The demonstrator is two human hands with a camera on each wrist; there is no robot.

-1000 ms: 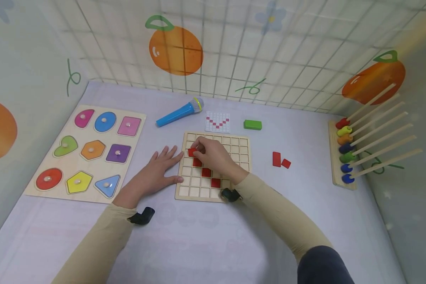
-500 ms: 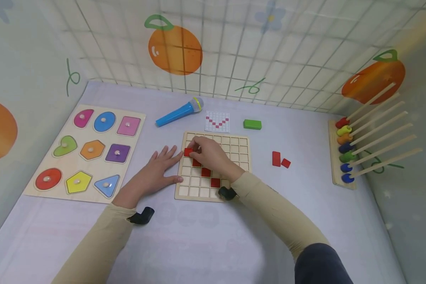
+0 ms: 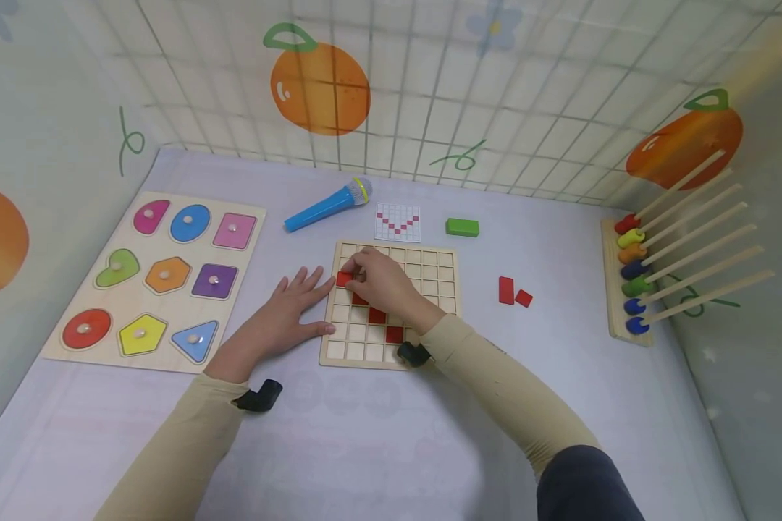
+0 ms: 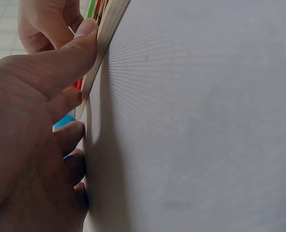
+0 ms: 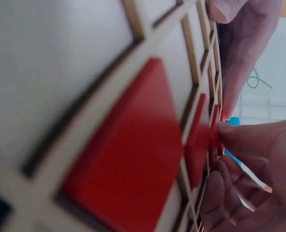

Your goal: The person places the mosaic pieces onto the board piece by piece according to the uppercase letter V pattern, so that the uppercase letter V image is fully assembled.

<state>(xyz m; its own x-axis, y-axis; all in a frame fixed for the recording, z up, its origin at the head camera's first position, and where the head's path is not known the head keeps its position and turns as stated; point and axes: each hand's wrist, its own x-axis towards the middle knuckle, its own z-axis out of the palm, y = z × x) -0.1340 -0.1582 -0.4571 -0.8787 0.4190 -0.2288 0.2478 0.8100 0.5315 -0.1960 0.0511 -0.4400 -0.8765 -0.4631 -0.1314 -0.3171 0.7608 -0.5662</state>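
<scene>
Right fingers (image 3: 357, 260) on red tile (image 3: 343, 279), grid board (image 3: 355, 352) (wooden) beneath

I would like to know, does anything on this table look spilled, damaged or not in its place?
Nothing looks spilled or damaged. One small oddity: off the board, to the right of the grid board, a small red square lies turned at an angle beside a red rectangle.
</scene>
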